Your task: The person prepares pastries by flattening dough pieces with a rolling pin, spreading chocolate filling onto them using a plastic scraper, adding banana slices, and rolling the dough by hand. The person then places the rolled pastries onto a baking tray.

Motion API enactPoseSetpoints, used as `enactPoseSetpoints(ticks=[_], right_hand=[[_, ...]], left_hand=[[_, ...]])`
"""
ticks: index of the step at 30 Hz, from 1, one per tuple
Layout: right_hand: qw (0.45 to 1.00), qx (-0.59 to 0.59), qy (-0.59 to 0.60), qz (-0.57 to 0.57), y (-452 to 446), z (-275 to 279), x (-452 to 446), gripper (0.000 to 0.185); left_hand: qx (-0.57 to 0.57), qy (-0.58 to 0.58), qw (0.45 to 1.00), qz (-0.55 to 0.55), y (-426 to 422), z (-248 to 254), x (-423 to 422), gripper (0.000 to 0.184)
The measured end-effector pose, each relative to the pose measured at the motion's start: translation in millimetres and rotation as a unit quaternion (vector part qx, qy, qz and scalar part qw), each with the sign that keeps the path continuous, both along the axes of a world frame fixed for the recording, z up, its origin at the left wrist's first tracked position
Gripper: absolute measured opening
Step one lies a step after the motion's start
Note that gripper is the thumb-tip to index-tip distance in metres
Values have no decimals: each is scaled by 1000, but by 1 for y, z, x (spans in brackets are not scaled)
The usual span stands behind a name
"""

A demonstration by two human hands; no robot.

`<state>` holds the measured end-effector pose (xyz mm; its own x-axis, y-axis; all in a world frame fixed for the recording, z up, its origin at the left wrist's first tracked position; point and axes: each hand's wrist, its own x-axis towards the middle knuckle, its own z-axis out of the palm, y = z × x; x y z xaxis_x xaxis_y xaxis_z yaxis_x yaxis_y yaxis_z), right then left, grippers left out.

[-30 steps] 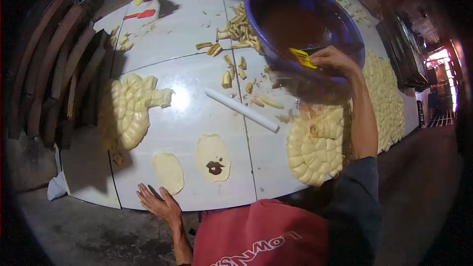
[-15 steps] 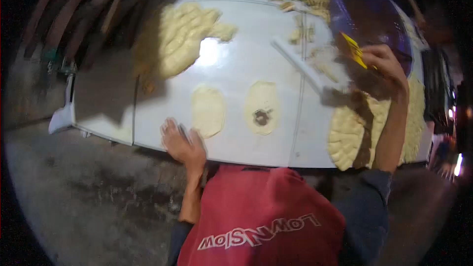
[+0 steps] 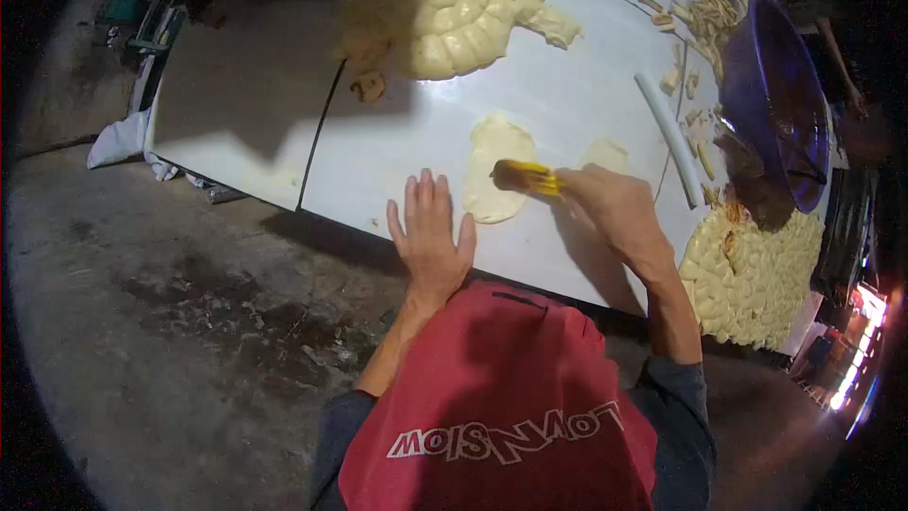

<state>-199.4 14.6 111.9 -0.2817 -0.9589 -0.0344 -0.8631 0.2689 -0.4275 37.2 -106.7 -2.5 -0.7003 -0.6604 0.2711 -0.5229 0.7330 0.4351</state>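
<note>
As we examined the station, we noted the right hand (image 3: pixel 615 213) with its grip closed around a yellow-handled tool (image 3: pixel 535 179). The tool's brown-coated end lay over the middle of a flat, oval dough sheet (image 3: pixel 490 144); whether it was pressing on the dough we could not tell. The sheet was on the white surface (image 3: pixel 369 161), near its front edge, between the two hands. The left hand (image 3: pixel 430 241) lay palm down just beside the sheet, fingers extended and spread, its grip released and holding nothing, with the thumb near the sheet's lower edge.

We recorded a second dough sheet (image 3: pixel 605 154), partly hidden behind the right hand. Beyond it, toward the right, a white rod (image 3: pixel 670 140) lay at a slant, with pale strips (image 3: pixel 711 24) scattered next to it. A blue tub (image 3: pixel 754 85) stood at the far right. Below the tub we found a broad mass of joined dough lumps (image 3: pixel 752 274); a similar lumpy mass (image 3: pixel 463 19) occupied the far side, partly in shadow. We observed a white bag (image 3: pixel 118 140) beside the left end, and a red garment (image 3: pixel 501 416) with white lettering on the person.
</note>
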Motion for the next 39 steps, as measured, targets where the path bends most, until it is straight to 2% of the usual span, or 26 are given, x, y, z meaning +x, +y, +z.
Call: enactPoseSetpoints(ticks=[4, 7, 13, 18, 23, 24, 27, 28, 32, 35, 36, 37, 39], right_hand=[[998, 1, 56, -43, -4, 23, 32, 26], [996, 10, 92, 2, 6, -2, 47, 28], [988, -50, 113, -93, 14, -13, 50, 26], [988, -65, 100, -99, 19, -10, 55, 27], [995, -20, 65, -70, 26, -11, 61, 27], [993, -72, 68, -71, 28, -13, 58, 26], [987, -81, 53, -125, 27, -14, 57, 24], [990, -67, 74, -99, 26, -10, 58, 25], [985, -82, 15, -150, 25, -12, 58, 24], [991, -24, -14, -134, 31, -21, 59, 22], [989, -59, -42, -132, 33, -30, 55, 27], [971, -55, -142, -186, 39, -31, 51, 30], [896, -47, -335, -287, 42, -14, 43, 36]], left_hand=[[8, -19, 999, -50, -3, 7, 3, 72], [19, -27, 996, -86, -4, 12, 1, 70], [21, -42, 991, -124, -9, 15, 0, 69], [11, -26, 984, -173, -11, 11, 14, 41], [-6, -22, 981, -192, -13, 8, 19, 41], [-10, -17, 980, -196, -14, 7, 18, 40], [-23, 3, 980, -200, -14, 1, 19, 38], [-26, 7, 979, -200, -14, 1, 19, 37], [-34, 15, 978, -207, -15, 1, 18, 38], [-44, 13, 977, -208, -15, 1, 19, 36], [-47, 14, 976, -211, -15, 1, 19, 36], [-50, 17, 976, -211, -15, 0, 18, 36], [-60, 33, 974, -217, -16, -1, 18, 34]])
